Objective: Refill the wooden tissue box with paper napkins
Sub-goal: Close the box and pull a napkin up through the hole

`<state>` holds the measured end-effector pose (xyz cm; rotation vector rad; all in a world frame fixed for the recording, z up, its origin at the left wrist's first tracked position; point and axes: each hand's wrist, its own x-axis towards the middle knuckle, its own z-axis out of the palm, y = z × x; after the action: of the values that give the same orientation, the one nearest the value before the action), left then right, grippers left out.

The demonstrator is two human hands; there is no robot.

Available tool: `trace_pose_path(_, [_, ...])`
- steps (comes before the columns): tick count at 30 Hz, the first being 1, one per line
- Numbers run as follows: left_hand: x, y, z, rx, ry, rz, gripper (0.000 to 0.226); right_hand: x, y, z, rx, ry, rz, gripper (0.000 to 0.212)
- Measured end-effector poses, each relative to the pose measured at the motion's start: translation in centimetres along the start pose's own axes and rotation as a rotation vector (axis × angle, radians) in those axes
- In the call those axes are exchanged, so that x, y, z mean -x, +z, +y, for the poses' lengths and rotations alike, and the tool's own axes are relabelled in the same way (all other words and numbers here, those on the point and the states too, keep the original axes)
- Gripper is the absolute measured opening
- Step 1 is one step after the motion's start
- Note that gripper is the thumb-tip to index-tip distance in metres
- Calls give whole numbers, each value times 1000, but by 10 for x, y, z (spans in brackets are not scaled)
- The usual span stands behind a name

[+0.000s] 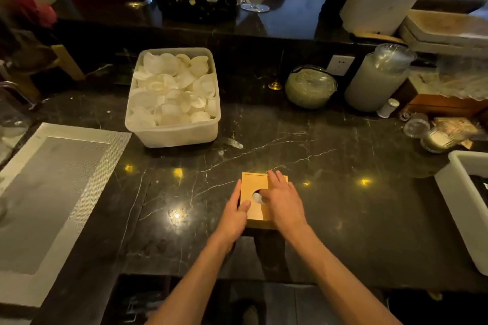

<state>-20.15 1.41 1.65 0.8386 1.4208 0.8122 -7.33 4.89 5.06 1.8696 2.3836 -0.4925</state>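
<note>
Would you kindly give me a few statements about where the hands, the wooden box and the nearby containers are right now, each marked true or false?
1. Both hands are on the wooden tissue box. True: the left hand holds its left side, and the right hand lies on top.
2. The box's round opening shows nothing white. False: a bit of white napkin shows in it.
3. The plastic tub behind the box is full of white round pieces. True.
4. The box stands on the grey mat. False: it stands on the dark marble counter, to the right of the mat.
5. The left hand is reaching into the tub. False: it is at the box.
</note>
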Motion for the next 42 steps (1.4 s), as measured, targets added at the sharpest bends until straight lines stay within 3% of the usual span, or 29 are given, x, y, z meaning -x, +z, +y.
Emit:
trace_pose_path(15, [-4, 1, -2, 10, -3, 13, 59, 6, 15, 0, -184, 33, 291, 15])
trace_pose_path(27, [-10, 1, -7, -11, -16, 31, 60, 4, 22, 4, -236, 66, 247, 22])
trace_pose_path(42, [-11, 6, -7, -36, 6, 70, 58, 6, 24, 12, -358, 53, 232, 9])
